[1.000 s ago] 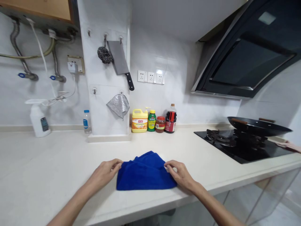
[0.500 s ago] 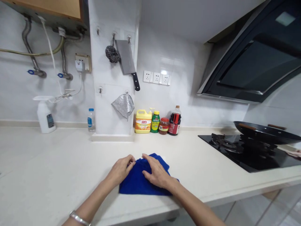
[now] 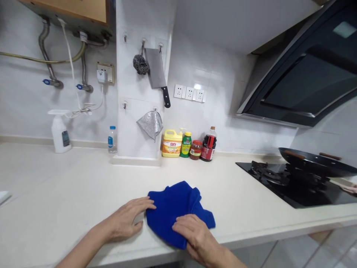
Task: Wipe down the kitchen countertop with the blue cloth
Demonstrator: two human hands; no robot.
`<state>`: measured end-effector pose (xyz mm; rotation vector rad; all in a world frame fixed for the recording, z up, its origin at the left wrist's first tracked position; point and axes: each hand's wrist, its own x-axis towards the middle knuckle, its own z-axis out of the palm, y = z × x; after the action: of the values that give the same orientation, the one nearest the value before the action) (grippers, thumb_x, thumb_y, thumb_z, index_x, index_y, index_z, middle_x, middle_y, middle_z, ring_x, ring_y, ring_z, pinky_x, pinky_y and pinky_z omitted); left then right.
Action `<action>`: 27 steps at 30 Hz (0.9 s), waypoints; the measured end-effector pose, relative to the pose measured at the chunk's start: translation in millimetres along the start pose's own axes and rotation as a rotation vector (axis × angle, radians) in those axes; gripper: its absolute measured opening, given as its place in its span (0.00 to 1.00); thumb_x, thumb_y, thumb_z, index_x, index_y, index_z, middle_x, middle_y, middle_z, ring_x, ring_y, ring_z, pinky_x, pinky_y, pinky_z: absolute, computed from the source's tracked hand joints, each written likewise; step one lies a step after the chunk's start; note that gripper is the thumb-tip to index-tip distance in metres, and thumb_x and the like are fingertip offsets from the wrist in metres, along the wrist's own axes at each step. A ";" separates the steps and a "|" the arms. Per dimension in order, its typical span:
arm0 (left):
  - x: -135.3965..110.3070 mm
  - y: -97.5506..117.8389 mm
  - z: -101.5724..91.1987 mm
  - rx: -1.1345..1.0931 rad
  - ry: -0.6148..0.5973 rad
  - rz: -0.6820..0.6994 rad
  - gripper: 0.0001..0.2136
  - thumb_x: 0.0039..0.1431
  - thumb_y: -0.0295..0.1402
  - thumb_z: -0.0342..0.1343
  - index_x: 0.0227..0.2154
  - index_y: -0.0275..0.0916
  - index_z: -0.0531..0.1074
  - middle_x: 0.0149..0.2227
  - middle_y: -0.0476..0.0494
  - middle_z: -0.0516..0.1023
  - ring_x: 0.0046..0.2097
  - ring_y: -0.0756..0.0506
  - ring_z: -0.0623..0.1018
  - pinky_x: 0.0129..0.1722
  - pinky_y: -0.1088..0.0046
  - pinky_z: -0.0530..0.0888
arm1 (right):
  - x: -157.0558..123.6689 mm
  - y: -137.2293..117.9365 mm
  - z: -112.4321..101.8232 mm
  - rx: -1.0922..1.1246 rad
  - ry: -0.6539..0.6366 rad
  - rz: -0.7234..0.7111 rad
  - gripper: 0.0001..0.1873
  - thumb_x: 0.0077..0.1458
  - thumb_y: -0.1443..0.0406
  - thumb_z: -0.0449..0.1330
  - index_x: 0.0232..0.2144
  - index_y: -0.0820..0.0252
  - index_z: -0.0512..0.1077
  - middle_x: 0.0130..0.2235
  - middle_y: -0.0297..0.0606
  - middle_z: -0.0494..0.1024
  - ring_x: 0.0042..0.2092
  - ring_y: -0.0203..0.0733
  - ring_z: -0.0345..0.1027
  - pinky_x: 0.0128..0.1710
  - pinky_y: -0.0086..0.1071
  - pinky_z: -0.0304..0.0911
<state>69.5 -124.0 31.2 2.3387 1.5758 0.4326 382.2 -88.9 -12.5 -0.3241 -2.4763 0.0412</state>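
Observation:
A blue cloth (image 3: 170, 208) lies loosely spread on the white countertop (image 3: 69, 186), with a raised fold along its right side. My left hand (image 3: 126, 219) rests at the cloth's left edge. Its fingers are stretched out with the tips on the fabric, and the thumb is apart on the counter side. At the front right part of the cloth, my right hand (image 3: 196, 236) has its fingers bent together over the fabric near the edge. The right thumb is mostly hidden below the fingers.
A detergent jug (image 3: 171, 144), a green bottle (image 3: 186, 145), a red-lidded jar (image 3: 196, 150) and a dark sauce bottle (image 3: 209, 145) stand by the wall. A cleaver (image 3: 156, 69) hangs above. On the right is a gas stove (image 3: 279, 186) with a wok (image 3: 320, 163). Leftward stands a spray bottle (image 3: 60, 136).
The cloth has been opened out and its front edge has shifted nearer. My left hand has let go of its pinch and moved left and down; my right hand has moved down to the front edge.

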 end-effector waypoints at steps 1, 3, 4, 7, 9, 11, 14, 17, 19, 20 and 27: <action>1.9 0.4 3.0 0.032 0.007 0.025 0.27 0.54 0.30 0.53 0.58 0.54 0.66 0.66 0.50 0.63 0.68 0.40 0.59 0.69 0.55 0.58 | 0.3 -0.6 -1.6 0.010 0.034 0.012 0.38 0.43 0.77 0.49 0.59 0.55 0.65 0.51 0.42 0.79 0.53 0.45 0.72 0.53 0.41 0.67; 10.6 1.1 9.1 0.078 0.054 0.065 0.23 0.58 0.36 0.54 0.57 0.53 0.67 0.65 0.49 0.64 0.68 0.39 0.60 0.69 0.52 0.58 | 3.5 -0.2 -7.8 0.019 0.118 0.041 0.37 0.44 0.77 0.48 0.58 0.56 0.65 0.50 0.42 0.80 0.50 0.43 0.75 0.49 0.37 0.70; 16.8 0.9 11.7 0.093 0.087 0.080 0.21 0.59 0.37 0.54 0.56 0.52 0.69 0.64 0.48 0.67 0.66 0.39 0.63 0.69 0.52 0.58 | 5.9 1.0 -13.0 0.019 0.160 0.063 0.36 0.45 0.77 0.48 0.58 0.56 0.66 0.50 0.41 0.80 0.49 0.42 0.76 0.48 0.36 0.71; 38.5 -0.2 11.2 0.078 0.179 0.070 0.14 0.62 0.38 0.51 0.47 0.47 0.75 0.51 0.46 0.79 0.55 0.41 0.75 0.64 0.55 0.66 | 15.6 8.9 -39.9 0.022 0.272 0.148 0.31 0.51 0.76 0.48 0.56 0.56 0.69 0.50 0.40 0.80 0.49 0.41 0.76 0.49 0.33 0.71; 51.0 4.9 -1.7 0.006 0.264 0.050 0.13 0.62 0.38 0.49 0.42 0.45 0.78 0.43 0.46 0.82 0.47 0.43 0.79 0.55 0.62 0.74 | 24.0 16.9 -68.0 0.031 0.329 0.223 0.26 0.55 0.73 0.49 0.53 0.56 0.72 0.49 0.40 0.81 0.49 0.42 0.76 0.50 0.33 0.71; 58.8 19.5 -26.6 -0.094 0.413 0.075 0.15 0.62 0.42 0.49 0.39 0.43 0.78 0.41 0.47 0.83 0.43 0.45 0.80 0.48 0.68 0.76 | 33.6 23.6 -102.1 0.044 0.393 0.305 0.20 0.59 0.70 0.51 0.51 0.56 0.75 0.47 0.39 0.82 0.46 0.43 0.78 0.48 0.33 0.72; 60.4 54.4 -77.4 -0.227 0.634 0.119 0.17 0.59 0.48 0.53 0.39 0.42 0.79 0.38 0.48 0.83 0.35 0.48 0.80 0.35 0.75 0.77 | 49.3 27.4 -152.7 0.111 0.489 0.404 0.15 0.63 0.62 0.54 0.47 0.57 0.77 0.44 0.38 0.82 0.45 0.44 0.77 0.47 0.34 0.71; 57.0 81.2 -122.7 -0.233 0.701 0.089 0.20 0.57 0.52 0.54 0.40 0.41 0.80 0.31 0.49 0.82 0.24 0.51 0.74 0.23 0.78 0.70 | 61.7 28.4 -185.1 0.192 0.483 0.438 0.17 0.65 0.56 0.54 0.42 0.59 0.78 0.40 0.36 0.81 0.43 0.45 0.75 0.45 0.35 0.70; 56.6 83.2 -139.8 -0.156 0.647 0.098 0.19 0.55 0.52 0.55 0.37 0.43 0.81 0.31 0.50 0.83 0.29 0.50 0.76 0.28 0.79 0.71 | 65.7 32.5 -192.3 0.204 0.406 0.438 0.18 0.65 0.54 0.53 0.38 0.59 0.78 0.38 0.35 0.81 0.40 0.44 0.74 0.42 0.34 0.69; 57.4 79.3 -144.0 -0.117 0.606 0.097 0.19 0.55 0.52 0.56 0.36 0.44 0.81 0.32 0.51 0.83 0.32 0.49 0.78 0.31 0.79 0.72 | 66.7 36.1 -192.1 0.189 0.361 0.437 0.19 0.65 0.54 0.52 0.36 0.59 0.77 0.36 0.34 0.80 0.37 0.43 0.73 0.40 0.33 0.68; 76.0 45.6 -148.9 -0.052 0.560 -0.072 0.20 0.54 0.54 0.54 0.38 0.45 0.80 0.35 0.51 0.83 0.22 0.50 0.74 0.29 0.75 0.72 | 90.5 71.8 -172.6 0.142 0.198 0.601 0.20 0.61 0.53 0.54 0.26 0.59 0.75 0.14 0.27 0.65 0.18 0.35 0.63 0.19 0.25 0.57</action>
<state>75.5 -59.4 191.9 2.2254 1.8368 1.1746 431.9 -5.9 171.3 -0.9476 -2.0867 0.4103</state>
